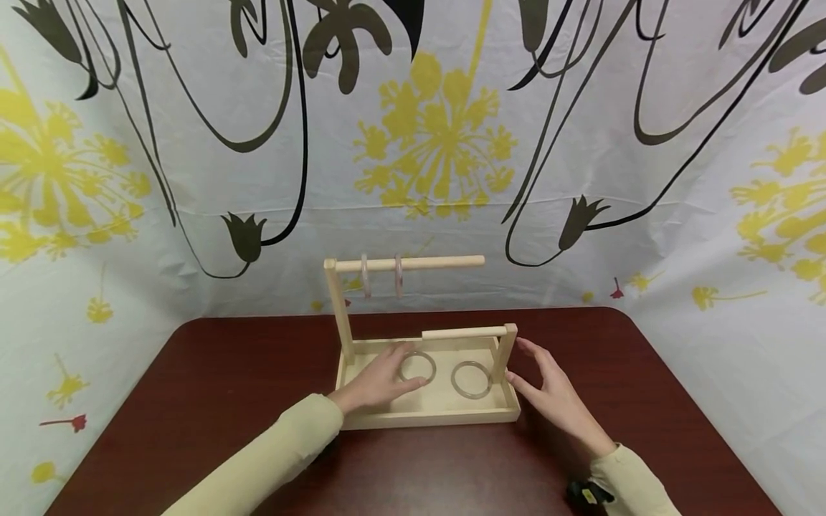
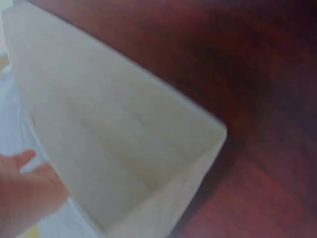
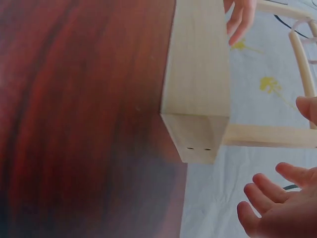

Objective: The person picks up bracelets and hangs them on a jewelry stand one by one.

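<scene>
A pale wooden tray (image 1: 439, 418) carries a taller post (image 1: 340, 312) at its left and a shorter post (image 1: 505, 351) at its right, each with a horizontal rod. Inside lie two clear rings; my left hand (image 1: 377, 376) reaches over the front wall, thumb and fingers spread about the left ring (image 1: 435, 368). Farther right, the second ring (image 1: 472, 363) lies flat near the short post. Beside that post, outside the tray, my right hand (image 1: 555, 390) is held with fingers apart and thumb close to the wood. In the right wrist view this hand (image 3: 285, 203) holds nothing.
Two more clear rings, a left one (image 1: 366, 276) and a right one (image 1: 398, 276), hang on the upper rod (image 1: 445, 261). The lower rod (image 1: 464, 333) points left from the short post. A dark red table (image 1: 258, 373) lies below, with a patterned cloth (image 1: 413, 165) behind.
</scene>
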The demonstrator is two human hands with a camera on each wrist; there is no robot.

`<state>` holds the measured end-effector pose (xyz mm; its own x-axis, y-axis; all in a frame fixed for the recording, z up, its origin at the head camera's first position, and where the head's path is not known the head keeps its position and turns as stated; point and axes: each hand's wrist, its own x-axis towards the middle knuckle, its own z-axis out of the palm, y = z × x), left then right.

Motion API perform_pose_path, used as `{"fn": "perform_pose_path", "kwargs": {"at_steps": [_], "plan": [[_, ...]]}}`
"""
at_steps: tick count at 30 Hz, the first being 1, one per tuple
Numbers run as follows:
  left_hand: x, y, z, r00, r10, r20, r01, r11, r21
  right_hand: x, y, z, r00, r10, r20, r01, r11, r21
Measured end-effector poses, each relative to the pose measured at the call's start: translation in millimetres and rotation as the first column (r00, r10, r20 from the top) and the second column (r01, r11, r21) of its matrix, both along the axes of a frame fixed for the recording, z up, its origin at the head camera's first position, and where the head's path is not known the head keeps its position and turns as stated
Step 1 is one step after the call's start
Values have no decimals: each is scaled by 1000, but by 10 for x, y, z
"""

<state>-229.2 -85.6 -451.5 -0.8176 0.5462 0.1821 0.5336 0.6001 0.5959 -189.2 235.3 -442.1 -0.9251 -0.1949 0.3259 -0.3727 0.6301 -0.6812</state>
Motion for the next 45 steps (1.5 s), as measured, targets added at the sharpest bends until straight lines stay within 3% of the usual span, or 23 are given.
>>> {"fn": "perform_pose_path", "kwargs": {"at_steps": [6,15,23,32,39,45], "plan": [[-144,-2,-11,995,-83,61,85,996,-34,11,-12,-76,997,32,66,-33,999,7],[-184,108,0,988,-64,142,85,986,-144,0,12,-192,966,86,244,-82,996,-25],[-172,212,-16,995,-29,99,49,977,-209,-7,15,-208,937,133,324,-130,991,-29],[-182,216,-46,994,-27,106,49,978,-204,-5,17,-234,914,160,372,-169,986,-8],[-189,175,-79,994,-57,93,79,964,-255,-6,15,-208,915,177,364,-192,981,4],[-189,184,-108,998,-49,38,59,941,-335,-15,23,-224,909,171,381,-190,982,14]]}}
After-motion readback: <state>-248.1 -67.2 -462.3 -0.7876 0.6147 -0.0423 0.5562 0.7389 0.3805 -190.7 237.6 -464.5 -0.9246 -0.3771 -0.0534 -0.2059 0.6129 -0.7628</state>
